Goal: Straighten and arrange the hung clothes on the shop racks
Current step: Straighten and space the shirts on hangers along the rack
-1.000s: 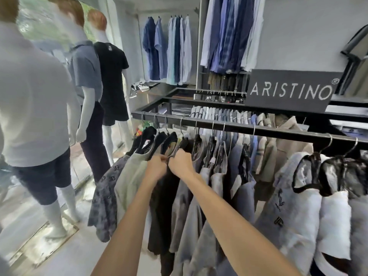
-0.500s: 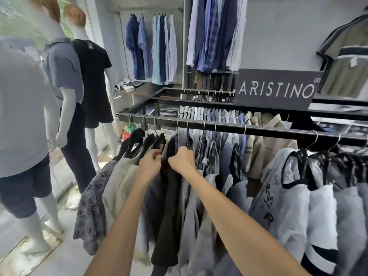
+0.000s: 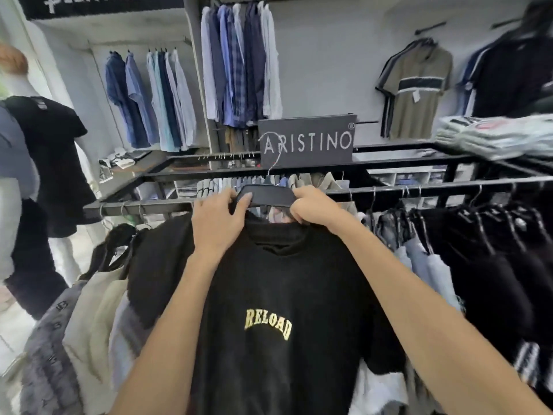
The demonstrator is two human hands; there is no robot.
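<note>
Black tee (image 3: 278,295) lifted off rail (image 3: 143,205), both hands (image 3: 220,223) gripping hanger (image 3: 266,196)

The black T-shirt (image 3: 278,295) runs off the bottom edge, and the folded stack (image 3: 493,136) at right is perhaps motion-blurred

Grey wall (image 3: 323,70) spans the upper frame. Black sign (image 3: 306,140) sits centre. Mannequins (image 3: 45,163) stand at left on pale floor (image 3: 15,330).

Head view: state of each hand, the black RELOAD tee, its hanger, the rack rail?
left hand: gripping hanger and tee's shoulder
right hand: gripping hanger's other end
black RELOAD tee: on hanger, front facing camera
hanger: off rail, hook raised
rack rail: crowded with hung clothes
</note>
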